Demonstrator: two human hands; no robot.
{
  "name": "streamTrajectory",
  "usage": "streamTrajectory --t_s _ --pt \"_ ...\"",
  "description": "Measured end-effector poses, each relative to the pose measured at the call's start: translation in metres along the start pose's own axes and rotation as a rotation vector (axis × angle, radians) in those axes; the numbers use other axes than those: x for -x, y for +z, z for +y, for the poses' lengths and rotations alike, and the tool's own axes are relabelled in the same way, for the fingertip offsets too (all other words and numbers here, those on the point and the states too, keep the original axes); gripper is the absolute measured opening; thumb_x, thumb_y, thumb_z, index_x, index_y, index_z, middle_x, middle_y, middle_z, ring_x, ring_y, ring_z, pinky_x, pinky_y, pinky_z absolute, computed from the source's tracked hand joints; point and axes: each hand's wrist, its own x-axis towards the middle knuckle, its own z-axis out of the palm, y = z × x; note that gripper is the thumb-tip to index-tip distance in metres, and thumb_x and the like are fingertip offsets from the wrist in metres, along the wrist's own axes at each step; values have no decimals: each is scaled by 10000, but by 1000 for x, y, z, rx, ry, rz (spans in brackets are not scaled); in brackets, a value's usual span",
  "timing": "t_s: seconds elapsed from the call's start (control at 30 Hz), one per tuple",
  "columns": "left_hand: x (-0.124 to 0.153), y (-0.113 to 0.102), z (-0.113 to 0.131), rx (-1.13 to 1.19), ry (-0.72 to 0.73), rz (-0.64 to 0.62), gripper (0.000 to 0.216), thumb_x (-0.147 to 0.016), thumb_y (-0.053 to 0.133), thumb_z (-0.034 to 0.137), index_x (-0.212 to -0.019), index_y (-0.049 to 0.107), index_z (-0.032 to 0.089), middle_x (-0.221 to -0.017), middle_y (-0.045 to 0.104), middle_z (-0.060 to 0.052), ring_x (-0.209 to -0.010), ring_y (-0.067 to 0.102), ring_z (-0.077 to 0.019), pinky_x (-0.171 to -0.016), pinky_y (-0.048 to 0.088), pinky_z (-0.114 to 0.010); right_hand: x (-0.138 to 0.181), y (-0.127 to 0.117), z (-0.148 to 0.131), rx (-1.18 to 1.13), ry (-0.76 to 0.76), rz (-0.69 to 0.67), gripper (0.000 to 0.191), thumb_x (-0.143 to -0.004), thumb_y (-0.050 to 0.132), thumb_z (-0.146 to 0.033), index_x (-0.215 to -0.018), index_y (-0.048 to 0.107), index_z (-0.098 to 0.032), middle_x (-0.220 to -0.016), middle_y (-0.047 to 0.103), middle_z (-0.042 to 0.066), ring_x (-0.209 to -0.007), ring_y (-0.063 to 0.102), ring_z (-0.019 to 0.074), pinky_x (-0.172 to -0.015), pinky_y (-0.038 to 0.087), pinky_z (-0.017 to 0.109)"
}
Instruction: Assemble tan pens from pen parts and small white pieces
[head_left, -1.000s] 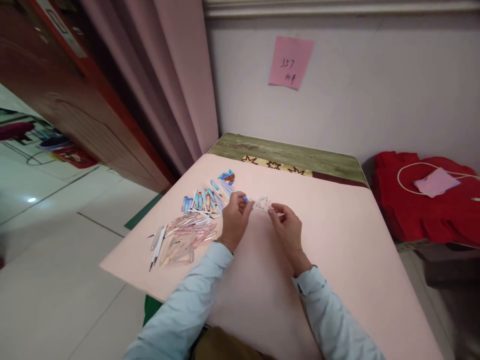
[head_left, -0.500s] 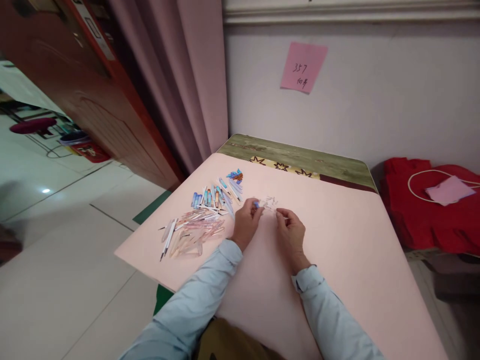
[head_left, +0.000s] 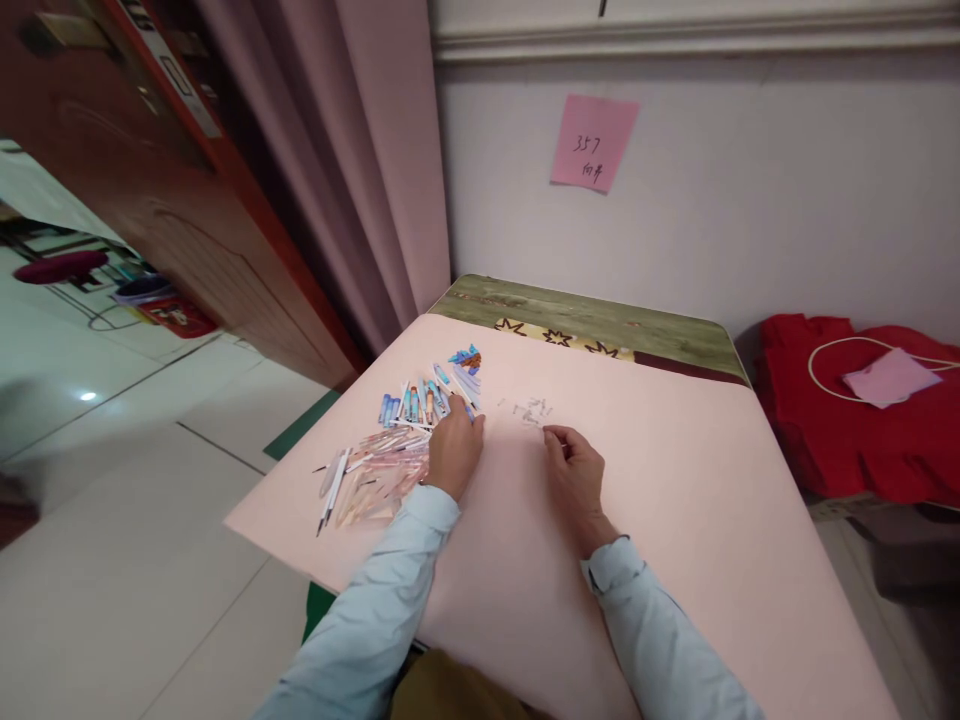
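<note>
My left hand (head_left: 456,450) rests with curled fingers at the edge of a row of blue pen parts (head_left: 429,397) on the pink table cover (head_left: 675,500); what its fingers hold is hidden. A heap of clear pinkish pen barrels (head_left: 375,475) lies just left of its wrist. My right hand (head_left: 574,475) sits a short way to the right, fingers pinched together, just below a small scatter of tiny clear parts (head_left: 531,410). Whether anything is in that pinch I cannot make out.
The cover lies over a green patterned table (head_left: 585,315) pushed against a white wall with a pink note (head_left: 592,142). A pink curtain (head_left: 360,170) and a wooden door (head_left: 150,180) stand to the left. Red cloth with a pink bag (head_left: 862,400) lies at the right.
My left hand has moved left from the small clear parts to the blue pen parts. My right hand has stayed close to where it was.
</note>
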Motion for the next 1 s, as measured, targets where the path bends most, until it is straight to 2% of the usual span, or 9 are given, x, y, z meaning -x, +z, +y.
streamTrajectory --t_s 0.13,0.23,0.37,0.47,0.63,0.73,0.8,0.87,1.0 --pt "-13 -21 2 -114 13 70 434 -936 501 331 -1316 450 127 -856 714 -119 -823 698 -299 -649 448 -334 0 1 0 -15 5 -15 277 -881 567 -408 -938 737 -197 -855 741 45 -698 644 173 -682 513 286" --pt "-34 -51 -8 -90 -28 166 342 -939 476 336 -1233 565 189 -838 721 -77 -825 692 -269 -704 461 -333 -1 1 0 -35 17 -24 280 -883 572 -415 -944 735 -196 -857 741 49 -713 650 177 -684 516 286" --pt "-57 -97 -43 -94 -94 320 324 -892 495 331 -1124 642 160 -954 728 -91 -866 678 -251 -806 482 -354 -3 0 -1 -52 48 -46 283 -885 575 -419 -945 733 -192 -855 744 54 -710 654 182 -685 518 292" --pt "-52 -116 -76 -167 -102 270 332 -867 496 350 -1091 664 172 -995 722 -96 -883 671 -264 -838 499 -384 -3 -1 -3 -57 63 -65 293 -883 573 -423 -948 735 -188 -845 745 55 -701 652 184 -678 517 295" --pt "-21 -112 -136 -247 -80 125 396 -868 398 304 -1101 666 128 -1143 688 -164 -1083 629 -312 -986 468 -446 -1 0 -7 -47 88 -52 313 -877 567 -430 -960 740 -183 -863 748 59 -716 650 184 -671 514 290" --pt "-4 -110 -170 -228 -128 13 435 -870 358 312 -1084 668 94 -1183 676 -195 -1159 599 -329 -1043 436 -459 1 0 -11 -26 100 -44 321 -865 575 -442 -945 748 -184 -838 747 52 -702 647 181 -665 510 285" --pt "11 -110 -186 -165 -187 30 470 -892 345 361 -1141 646 99 -1235 658 -189 -1193 586 -325 -1062 426 -459 2 -1 -12 -6 103 -47 327 -858 581 -450 -946 750 -184 -840 749 53 -711 649 185 -666 506 285" --pt "29 -107 -193 -48 -246 99 521 -920 338 444 -1243 593 125 -1310 624 -165 -1231 567 -311 -1078 417 -453 3 -1 -13 19 106 -53 324 -852 592 -453 -947 751 -187 -835 749 49 -712 646 184 -663 499 282" --pt "67 -87 -186 200 -288 204 583 -955 323 541 -1379 472 169 -1417 548 -136 -1309 510 -271 -1136 363 -436 5 -2 -13 58 115 -55 323 -848 594 -457 -943 756 -194 -795 739 35 -676 624 174 -637 485 272"
